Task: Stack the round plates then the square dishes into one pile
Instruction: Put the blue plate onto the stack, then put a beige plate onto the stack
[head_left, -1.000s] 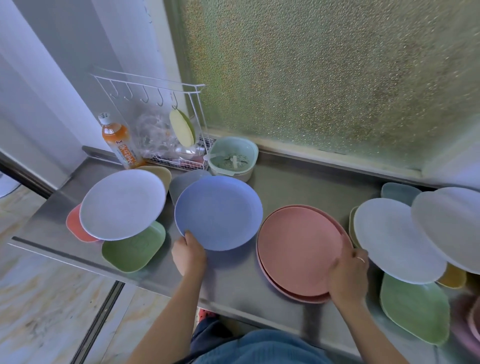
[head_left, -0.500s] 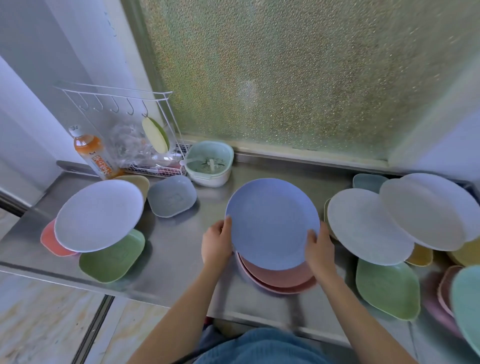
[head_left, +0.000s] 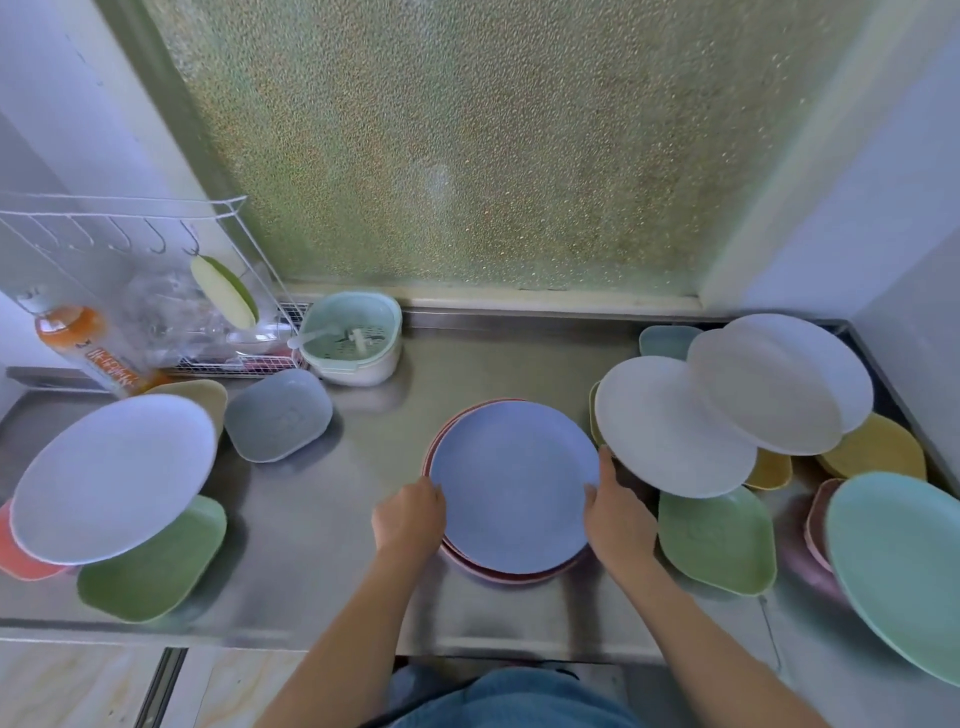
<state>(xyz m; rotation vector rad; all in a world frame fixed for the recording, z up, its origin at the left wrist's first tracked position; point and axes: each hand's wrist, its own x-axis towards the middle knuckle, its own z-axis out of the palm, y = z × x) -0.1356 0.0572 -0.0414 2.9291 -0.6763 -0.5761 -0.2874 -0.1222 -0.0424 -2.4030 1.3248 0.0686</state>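
Note:
A blue round plate (head_left: 514, 486) lies on top of the pink round plates (head_left: 511, 574) at the middle of the steel counter. My left hand (head_left: 410, 519) grips its left rim and my right hand (head_left: 618, 514) grips its right rim. Two white round plates (head_left: 670, 431) (head_left: 774, 384) lean on dishes at the right, and a mint round plate (head_left: 898, 566) sits at the far right. Another white round plate (head_left: 111, 475) rests on square dishes at the left. Square dishes lie around: green (head_left: 719, 540) (head_left: 156, 566), grey-blue (head_left: 278, 415), yellow (head_left: 878, 452), beige (head_left: 200, 395).
A wire rack (head_left: 130, 291) with hooks, an orange drink bottle (head_left: 88, 348) and a mint strainer bowl (head_left: 356, 338) stand at the back left. Frosted glass backs the steel counter (head_left: 322, 519). The counter's front edge runs just before my body; a wall closes the right end.
The blue plate has come down from above the pink plates and now lies on them, with both hands still at its rim. The camera has swung right.

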